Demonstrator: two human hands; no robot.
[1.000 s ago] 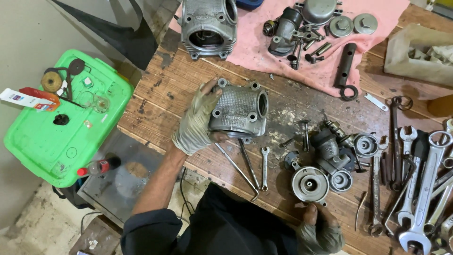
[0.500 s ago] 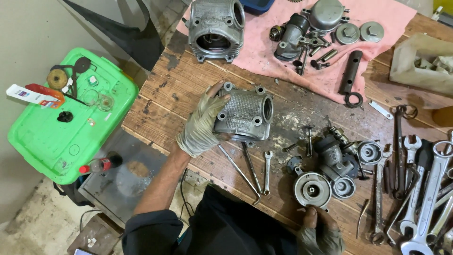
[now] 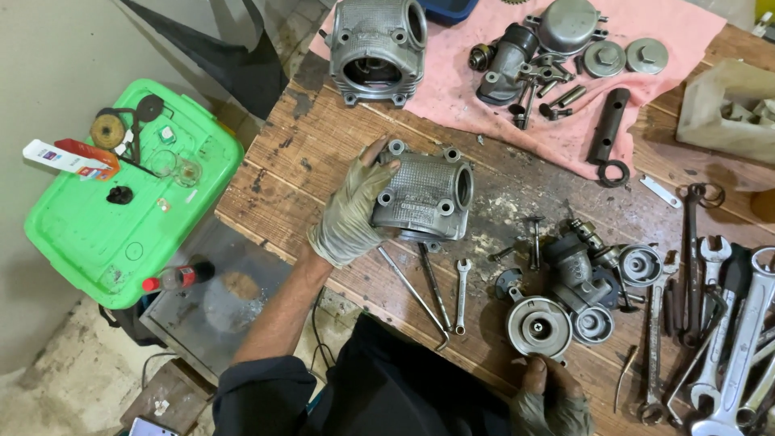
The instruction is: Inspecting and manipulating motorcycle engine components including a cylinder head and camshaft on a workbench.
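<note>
My left hand (image 3: 349, 211), in a grey glove, grips the left side of a grey finned engine cylinder head (image 3: 426, 194) that rests on the wooden workbench (image 3: 291, 153). My right hand (image 3: 547, 397), also gloved, sits at the bench's near edge, just below a round metal cover (image 3: 538, 327) and touching its rim. Long thin rods (image 3: 413, 291) and a small spanner (image 3: 461, 295) lie between the two hands.
A second cylinder casting (image 3: 376, 50) and several small engine parts sit on a pink cloth (image 3: 646, 97) at the back. Several spanners (image 3: 731, 323) lie at the right. A carburettor-like part (image 3: 575, 262) is right of centre. A green lidded bin (image 3: 121, 202) stands left of the bench.
The view has shifted slightly. My left hand stays on the cylinder head and my right hand stays by the round cover.
</note>
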